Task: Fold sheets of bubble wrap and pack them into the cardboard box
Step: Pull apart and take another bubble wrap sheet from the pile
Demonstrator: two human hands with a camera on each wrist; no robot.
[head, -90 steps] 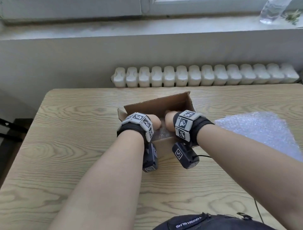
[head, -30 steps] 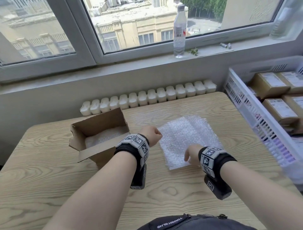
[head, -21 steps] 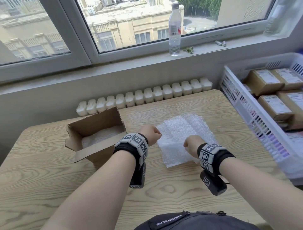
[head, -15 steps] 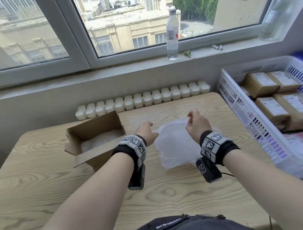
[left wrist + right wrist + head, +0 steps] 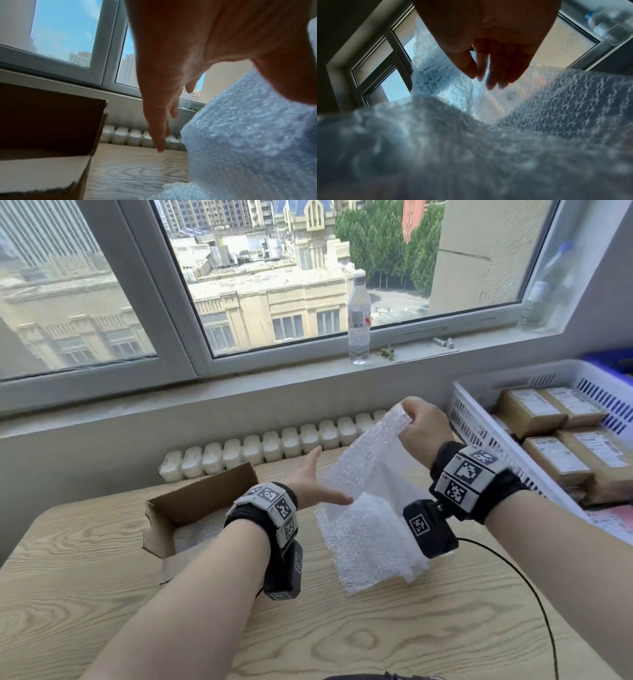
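Note:
A sheet of bubble wrap (image 5: 370,474) hangs from my right hand (image 5: 416,422), which pinches its top corner above the table. More bubble wrap (image 5: 370,546) lies in a pile under it on the wood. My left hand (image 5: 313,481) is spread flat with straight fingers beside the hanging sheet's left edge; in the left wrist view the sheet (image 5: 248,135) sits right of those fingers (image 5: 159,129). The open cardboard box (image 5: 191,505) stands left of my left wrist with bubble wrap inside. The right wrist view is filled with bubble wrap (image 5: 488,135) below my fingers (image 5: 491,75).
A white plastic crate (image 5: 479,419) with several cardboard parcels stands at the table's right edge. A radiator (image 5: 274,446) runs along the far edge below the sill, where a water bottle (image 5: 358,320) stands. A black cable (image 5: 534,594) trails across the table on the right.
Both hands left the box and moved right to the bubble wrap pile. My right hand took a sheet's corner and raised it high, while my left hand opened beside it.

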